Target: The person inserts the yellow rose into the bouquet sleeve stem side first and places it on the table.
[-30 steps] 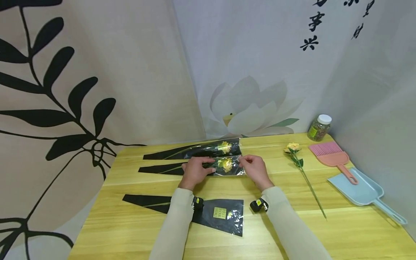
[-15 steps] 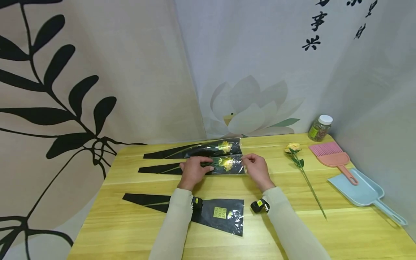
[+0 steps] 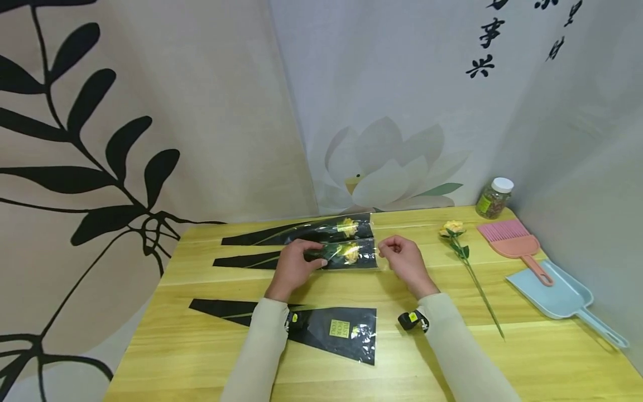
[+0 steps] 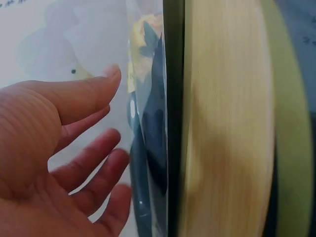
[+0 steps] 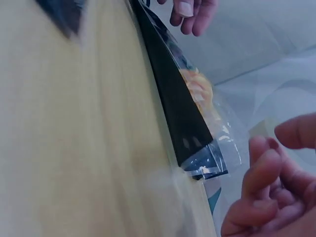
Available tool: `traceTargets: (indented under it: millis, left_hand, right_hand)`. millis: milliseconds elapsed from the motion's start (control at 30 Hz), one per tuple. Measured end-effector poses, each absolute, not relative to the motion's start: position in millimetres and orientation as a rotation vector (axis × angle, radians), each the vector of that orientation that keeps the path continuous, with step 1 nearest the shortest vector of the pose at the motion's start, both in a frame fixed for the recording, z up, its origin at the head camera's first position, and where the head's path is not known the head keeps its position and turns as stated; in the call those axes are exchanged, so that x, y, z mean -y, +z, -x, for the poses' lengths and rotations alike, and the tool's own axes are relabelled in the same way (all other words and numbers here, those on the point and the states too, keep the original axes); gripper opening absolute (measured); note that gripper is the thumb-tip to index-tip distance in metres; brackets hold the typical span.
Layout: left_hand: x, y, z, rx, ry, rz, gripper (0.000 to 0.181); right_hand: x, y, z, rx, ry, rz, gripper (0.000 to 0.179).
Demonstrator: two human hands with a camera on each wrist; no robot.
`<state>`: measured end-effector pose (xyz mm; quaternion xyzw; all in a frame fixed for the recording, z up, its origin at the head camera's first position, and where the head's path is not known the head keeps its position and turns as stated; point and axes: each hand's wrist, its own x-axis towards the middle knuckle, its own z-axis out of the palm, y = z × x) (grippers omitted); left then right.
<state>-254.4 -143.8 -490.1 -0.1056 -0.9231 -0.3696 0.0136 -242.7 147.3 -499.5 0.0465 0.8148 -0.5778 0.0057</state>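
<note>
A black flower sleeve with a clear front [image 3: 359, 251] lies second from the back, holding a yellow flower [image 3: 350, 254]. My left hand [image 3: 293, 265] is by its middle; in the left wrist view the thumb and fingers are apart, beside the sleeve. Off the sleeve's wide clear end, my right hand [image 3: 404, 262] has loosely bent fingers, and I see nothing held between them. Behind lies another sleeve [image 3: 301, 230] with a yellow flower inside. Nearer me, under the left forearm, is a flat sleeve [image 3: 346, 346] with a "JUST FOR YOU" label.
A loose long-stemmed yellow flower [image 3: 464, 257] lies to the right on the wooden table [image 3: 402, 377]. Beyond it are a pink brush [image 3: 517, 245], a light blue dustpan [image 3: 555, 290] and a lidded jar [image 3: 494, 199]. Printed cloth [image 3: 226, 111] hangs behind the table.
My right hand has come off the sleeve's clear end and moved slightly right. The left hand has shifted a little left. The sleeves have stayed nearly in place.
</note>
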Motion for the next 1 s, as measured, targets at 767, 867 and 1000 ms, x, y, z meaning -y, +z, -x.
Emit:
traceTargets:
  millis: [767, 867, 1000]
  left_hand:
    - [158.6, -489.0, 201.8, 3.180, -1.214, 0.686, 0.025]
    - [158.7, -491.0, 199.2, 3.219, -1.161, 0.716, 0.026]
    - [156.9, -494.1, 198.5, 3.218, -1.108, 0.720, 0.024]
  right_hand:
    - [-145.3, -500.8, 198.3, -2.528, -1.433, 0.318, 0.020]
    - [-146.2, -502.7, 195.5, -2.504, -1.405, 0.380, 0.020]
    - [-147.0, -505.4, 192.2, -2.493, -1.341, 0.471, 0.023]
